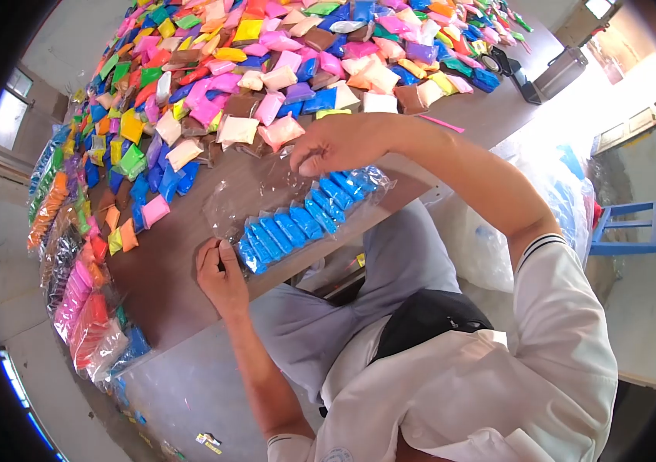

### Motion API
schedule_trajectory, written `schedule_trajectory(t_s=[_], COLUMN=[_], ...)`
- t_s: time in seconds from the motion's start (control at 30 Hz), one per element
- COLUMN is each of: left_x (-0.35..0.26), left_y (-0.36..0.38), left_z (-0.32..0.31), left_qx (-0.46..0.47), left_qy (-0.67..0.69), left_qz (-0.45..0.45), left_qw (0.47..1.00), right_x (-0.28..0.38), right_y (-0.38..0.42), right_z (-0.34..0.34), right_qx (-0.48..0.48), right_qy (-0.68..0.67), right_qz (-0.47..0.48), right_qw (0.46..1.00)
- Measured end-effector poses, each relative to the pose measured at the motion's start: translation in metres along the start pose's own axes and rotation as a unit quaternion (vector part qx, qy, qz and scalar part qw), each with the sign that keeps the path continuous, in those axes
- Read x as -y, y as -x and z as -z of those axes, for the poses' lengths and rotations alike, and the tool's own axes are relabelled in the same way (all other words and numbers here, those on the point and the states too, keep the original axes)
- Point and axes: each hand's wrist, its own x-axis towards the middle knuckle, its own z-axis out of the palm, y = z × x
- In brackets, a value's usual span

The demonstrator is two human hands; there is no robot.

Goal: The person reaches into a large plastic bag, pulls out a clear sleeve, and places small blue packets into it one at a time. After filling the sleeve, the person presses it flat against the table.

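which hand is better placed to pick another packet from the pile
Probably the right hand: it rests at the far end of the clear bag of blue packets, right beside the loose coloured packets. The left hand pinches the bag's near end, farther away.

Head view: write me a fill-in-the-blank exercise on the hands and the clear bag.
1. The packets inside the clear bag are all ____ in colour.
2. The left hand grips the bag at the end nearer the ____ edge of the table.
3. The right hand pinches the bag's ____ side.
4. Beyond the bag lies a pile of loose packets in ____ colours.

Missing words: blue; near; far; many
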Motion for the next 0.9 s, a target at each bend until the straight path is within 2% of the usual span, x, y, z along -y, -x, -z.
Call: schedule_trajectory(t_s=[0.07, 0.23, 0.33, 0.5, 0.63, 0.83, 0.9], left_x=[0.000, 0.001, -0.002, 0.001, 0.003, -0.002, -0.013], left_y=[-0.001, -0.001, -0.002, -0.001, 0.000, 0.010, 0.010], left_z=[0.001, 0.001, 0.002, 0.001, 0.002, 0.013, 0.017], left_qx=[0.002, 0.010, 0.014, 0.006, -0.003, -0.001, 0.000], left_qy=[-0.004, -0.004, 0.002, -0.011, 0.009, 0.068, 0.063], left_qz=[-0.004, -0.003, -0.006, -0.005, 0.001, 0.093, 0.087], left_qw=[1.000, 1.000, 1.000, 1.000, 1.000, 0.993, 0.994], right_x=[0.011, -0.005, 0.016, -0.011, -0.007, -0.025, -0.027], right_y=[0.013, 0.036, 0.053, 0.059, 0.063, 0.061, 0.062], right_z=[0.015, 0.028, 0.035, 0.015, 0.004, -0.007, -0.008], right_qx=[0.016, -0.065, -0.058, -0.070, -0.057, -0.095, -0.112], right_qy=[0.012, 0.011, 0.046, 0.073, 0.095, 0.109, 0.086], right_qz=[-0.055, -0.020, -0.113, -0.048, -0.016, -0.001, 0.040], right_qw=[0.998, 0.998, 0.991, 0.994, 0.994, 0.990, 0.989])
